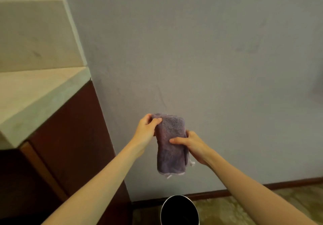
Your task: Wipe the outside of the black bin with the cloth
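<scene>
A folded purple cloth (171, 147) hangs in the air in front of the wall, held by both hands. My left hand (146, 130) pinches its top left corner. My right hand (193, 146) grips its right side around the middle, thumb across the front. The black bin (180, 210) stands on the floor directly below the cloth, at the bottom edge of the view. Only its round rim and dark inside show; its lower part is cut off. The cloth is well above the bin and apart from it.
A pale stone counter (35, 93) on a dark red-brown cabinet (73, 146) stands to the left, close beside the bin. A plain grey wall (209, 58) with a dark skirting board (262, 187) is straight ahead. Patterned beige floor (236, 207) lies to the bin's right.
</scene>
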The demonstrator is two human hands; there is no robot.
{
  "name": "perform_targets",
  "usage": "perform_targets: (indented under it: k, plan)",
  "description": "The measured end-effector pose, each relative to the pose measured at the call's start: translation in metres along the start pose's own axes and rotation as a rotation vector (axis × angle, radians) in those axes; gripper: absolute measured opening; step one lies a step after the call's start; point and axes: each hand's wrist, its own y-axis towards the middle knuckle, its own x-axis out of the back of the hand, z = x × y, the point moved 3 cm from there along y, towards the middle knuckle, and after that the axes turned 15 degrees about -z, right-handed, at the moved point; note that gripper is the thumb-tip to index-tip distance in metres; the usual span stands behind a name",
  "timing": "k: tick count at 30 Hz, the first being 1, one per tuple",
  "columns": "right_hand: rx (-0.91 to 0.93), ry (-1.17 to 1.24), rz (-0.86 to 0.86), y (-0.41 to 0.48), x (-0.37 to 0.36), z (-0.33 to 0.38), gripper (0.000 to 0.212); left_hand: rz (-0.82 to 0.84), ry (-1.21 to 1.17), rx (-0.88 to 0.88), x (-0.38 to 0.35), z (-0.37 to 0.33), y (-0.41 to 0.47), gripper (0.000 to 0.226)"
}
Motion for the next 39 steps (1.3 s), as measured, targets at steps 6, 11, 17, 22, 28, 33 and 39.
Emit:
perform_targets:
  k: [6, 11, 17, 22, 28, 33, 39]
  plan:
    - [0.069, -0.051, -0.042, 0.038, 0.002, -0.081, 0.031, -0.036, -0.04, 0.006, -0.008, 0.091, 0.014, 0.01]
    - [0.094, -0.029, -0.095, 0.066, 0.003, -0.166, 0.029, -0.029, -0.027, -0.007, -0.017, 0.177, 0.023, 0.006]
    - [0.15, -0.004, -0.16, 0.084, 0.012, -0.271, 0.013, -0.024, -0.021, -0.002, -0.034, 0.284, 0.024, 0.01]
    - [0.225, 0.005, -0.185, 0.093, 0.029, -0.347, 0.012, 0.006, 0.028, -0.007, -0.046, 0.365, 0.02, 0.019]
    - [0.252, 0.023, -0.247, 0.093, 0.059, -0.425, 0.025, 0.052, 0.094, -0.026, -0.063, 0.457, 0.016, 0.03]
    - [0.267, 0.001, -0.352, 0.086, 0.092, -0.477, 0.029, 0.125, 0.254, -0.032, -0.082, 0.545, -0.006, 0.029]
    - [0.129, 0.051, -0.569, 0.069, 0.131, -0.531, 0.012, 0.385, 0.612, -0.169, -0.091, 0.623, -0.065, 0.025]
